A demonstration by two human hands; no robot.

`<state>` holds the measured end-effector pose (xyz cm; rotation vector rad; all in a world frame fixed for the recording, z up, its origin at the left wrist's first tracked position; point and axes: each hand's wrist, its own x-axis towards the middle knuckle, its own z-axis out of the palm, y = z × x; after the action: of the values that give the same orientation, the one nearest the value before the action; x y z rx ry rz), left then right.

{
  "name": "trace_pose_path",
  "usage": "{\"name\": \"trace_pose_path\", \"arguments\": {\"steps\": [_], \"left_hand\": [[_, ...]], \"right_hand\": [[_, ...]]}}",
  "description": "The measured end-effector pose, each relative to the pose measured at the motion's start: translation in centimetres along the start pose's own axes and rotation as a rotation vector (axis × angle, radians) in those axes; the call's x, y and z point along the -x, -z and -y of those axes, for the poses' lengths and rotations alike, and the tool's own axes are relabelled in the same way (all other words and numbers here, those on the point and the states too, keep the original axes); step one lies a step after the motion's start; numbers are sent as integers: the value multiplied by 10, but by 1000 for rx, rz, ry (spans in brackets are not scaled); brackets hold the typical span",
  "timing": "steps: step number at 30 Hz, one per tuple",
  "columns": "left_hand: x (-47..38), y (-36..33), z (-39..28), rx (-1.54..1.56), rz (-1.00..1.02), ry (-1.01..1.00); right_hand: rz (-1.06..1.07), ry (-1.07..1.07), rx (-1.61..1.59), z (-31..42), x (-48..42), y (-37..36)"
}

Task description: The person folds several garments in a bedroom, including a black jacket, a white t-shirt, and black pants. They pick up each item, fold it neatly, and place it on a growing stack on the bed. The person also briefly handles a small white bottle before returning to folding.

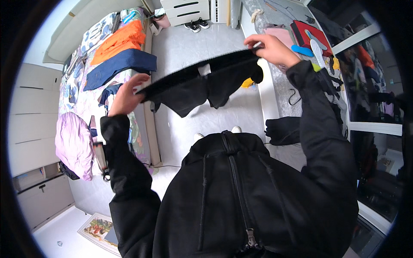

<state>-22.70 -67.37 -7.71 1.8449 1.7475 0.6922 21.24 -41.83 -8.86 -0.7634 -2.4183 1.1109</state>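
Observation:
A black garment, probably trousers, hangs stretched out over the grey floor in front of me. Its long top edge slants up to the right, with a pale label near the middle. My left hand grips the left end of that edge, close to the bedside. At the other end, higher up, my right hand pinches it between thumb and fingers. The lower part of the garment hangs away from me, foreshortened, so its full length cannot be seen.
On the bed at left lie folded navy trousers, an orange garment and a lilac puffy item. Along the right ledge are folded black cloth, a red box and insoles. Black shoes stand by the white drawers.

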Motion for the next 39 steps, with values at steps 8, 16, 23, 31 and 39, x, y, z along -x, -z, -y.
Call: {"name": "trace_pose_path", "arguments": {"steps": [8,16,23,31,39], "left_hand": [[139,-79,-86,400,829,462],[153,-120,-84,285,643,344],[45,-91,-27,409,303,471],[-11,-57,-84,436,30,416],[12,-210,-126,355,-228,210]], "right_hand": [[787,-301,-271,77,157,-49],[638,-365,50,75,189,-120],[248,-205,78,28,69,-92],[-95,-316,-108,69,18,-68],[-215,-322,-438,87,64,-193]]}}
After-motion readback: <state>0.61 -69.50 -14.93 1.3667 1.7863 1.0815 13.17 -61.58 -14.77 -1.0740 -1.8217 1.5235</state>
